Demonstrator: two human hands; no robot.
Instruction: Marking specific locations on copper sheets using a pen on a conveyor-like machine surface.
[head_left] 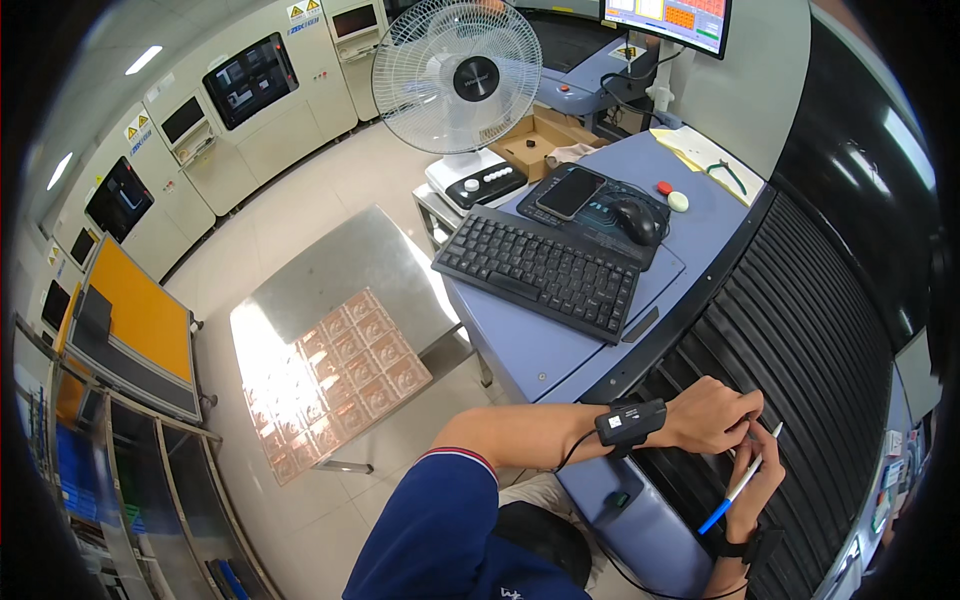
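My left hand [708, 415] is over the black ribbed surface [790, 330], its fingers curled in and closed. Its fingertips meet those of my right hand [757, 484]; whatever is pinched between them, if anything, is hidden. A slim white pen with a blue end [716, 514] is gripped in my right hand and slants across it, white tip up and blue end toward me. A black device [631, 423] with a cable is strapped on my left wrist, and another dark one [765, 548] is on the right wrist.
Beside the ribbed surface, a blue-grey console top carries a keyboard [540, 272], a mouse [637, 220], a phone [571, 192] and pliers [727, 177]. A fan [458, 75] stands beyond. At left, a metal table [330, 255] bears a sheet of copper-coloured panels [335, 375].
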